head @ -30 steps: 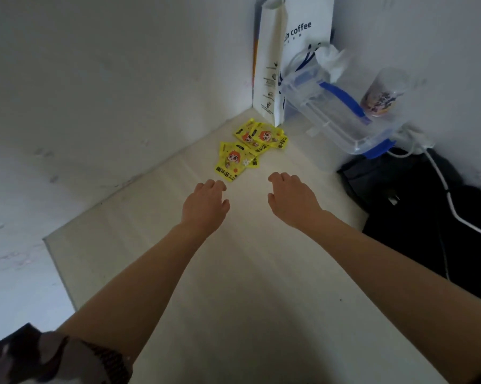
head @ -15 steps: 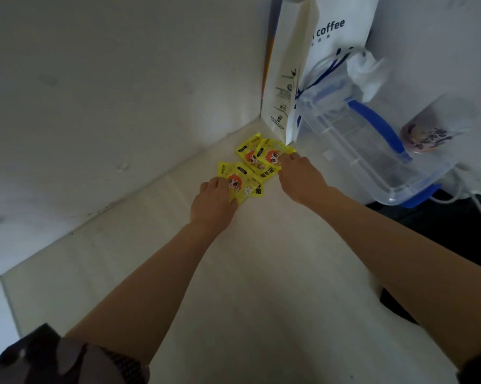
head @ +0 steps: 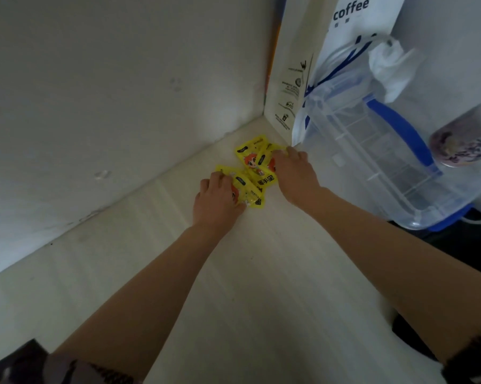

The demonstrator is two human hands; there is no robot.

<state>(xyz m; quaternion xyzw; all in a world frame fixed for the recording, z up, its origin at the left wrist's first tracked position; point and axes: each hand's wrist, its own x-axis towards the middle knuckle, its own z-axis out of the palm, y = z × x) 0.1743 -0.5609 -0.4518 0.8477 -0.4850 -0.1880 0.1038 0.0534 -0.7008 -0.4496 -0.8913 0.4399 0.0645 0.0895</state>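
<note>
Wore a camouflage-print sleeve [head: 67, 367] at the lower left edge of the view. Held both bare forearms out over a pale wood-grain tabletop [head: 261, 300] toward its far corner, with a black bag [head: 455, 259] lying dark off the right side. Closed the left hand [head: 218, 200] on the nearer part of a small heap of yellow snack packets [head: 254, 164], fingers curled on top and thumb tucked at the near edge, gripping them. Set the right hand [head: 294, 173] on the farther packets, fingers bent down over them; could not tell, with the thumb hidden, whether gripping or only pressing. Showed the packets overlapping one another flat on the tabletop, near the white wall [head: 109, 92] on the left and just short of the corner, each printed with an orange-haired cartoon face and black lettering. Pictured just beyond the right hand, upright in the corner: a white paper bag [head: 289, 92] marked "coffee". Pictured to its right, tilted against it: a clear plastic storage box [head: 372, 167] with a blue handle, a crumpled white plastic bag [head: 391, 67] at its top and a purple-printed cup [head: 461, 145] just beside it.
</note>
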